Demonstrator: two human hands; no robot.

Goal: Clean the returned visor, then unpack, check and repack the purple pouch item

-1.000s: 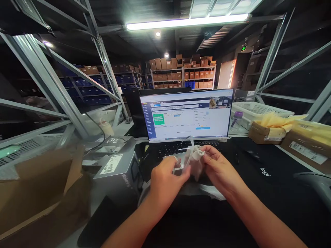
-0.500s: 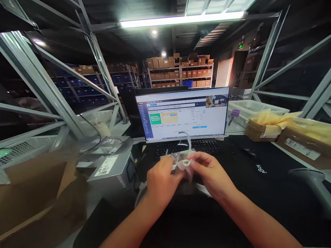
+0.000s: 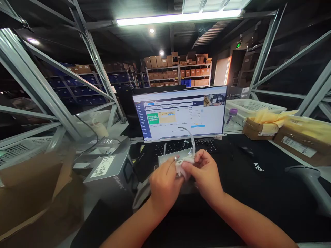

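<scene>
In front of the monitor, my left hand (image 3: 165,179) is closed on a bunched piece of white cloth-like material (image 3: 184,165). My right hand (image 3: 207,172) pinches the same material from the other side, thumb against the fingers. A pale curved strip (image 3: 192,139) arcs up above the hands; I cannot make out what it belongs to. A flat, light, clear-looking piece (image 3: 165,157) shows behind the left fingers. Below the left wrist hangs some greyish soft material (image 3: 141,194), partly covered by the hand.
The monitor (image 3: 178,117) and keyboard (image 3: 168,147) stand ahead. On the left are a grey printed box (image 3: 107,179) and an open cardboard box (image 3: 31,179). To the right lie a scanner (image 3: 307,175), a mouse (image 3: 246,150), cardboard boxes (image 3: 297,146) and a white basket (image 3: 258,107).
My right thumb has moved across and presses on the white material, which is more folded together. The curved strip leans further right. The view has shifted slightly.
</scene>
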